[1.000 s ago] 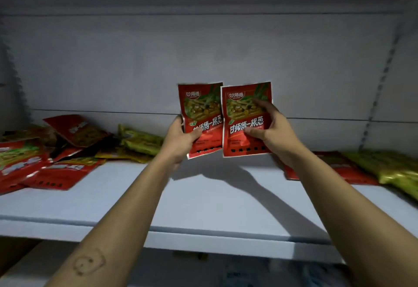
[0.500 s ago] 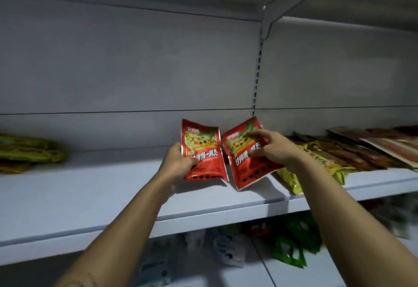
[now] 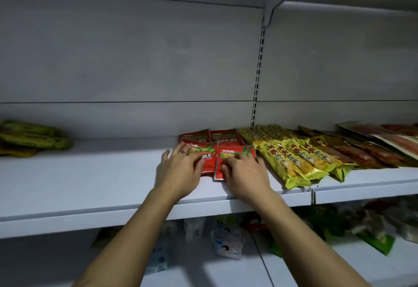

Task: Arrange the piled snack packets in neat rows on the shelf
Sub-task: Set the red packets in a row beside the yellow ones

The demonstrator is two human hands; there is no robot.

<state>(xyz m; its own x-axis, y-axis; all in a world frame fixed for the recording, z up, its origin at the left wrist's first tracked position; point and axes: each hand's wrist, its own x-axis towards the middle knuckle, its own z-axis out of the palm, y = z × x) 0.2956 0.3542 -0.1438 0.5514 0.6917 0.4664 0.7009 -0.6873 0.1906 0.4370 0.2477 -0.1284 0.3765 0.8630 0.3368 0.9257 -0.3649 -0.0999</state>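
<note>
L hand [image 3: 178,172] & R hand [image 3: 245,173] flat, fingers spread, pressing 2 red packets [image 3: 207,158] onto shelf [image 3: 90,180]

The left hand [image 3: 178,171] rests flat on the left red packet [image 3: 207,158]. The right hand [image 3: 245,173] rests on the right red packet [image 3: 236,152]. The two packets touch and lie on the shelf [image 3: 90,184]. Just behind the hands lie two back packets [image 3: 225,137]. Yellow packets [image 3: 294,160] lie just right of the right hand.

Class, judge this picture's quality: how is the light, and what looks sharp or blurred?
Head view: dim, cool light; red packets under left hand and right hand fairly sharp; lower-shelf goods dark, blurred; shelf edge looks slightly bowed.
</note>
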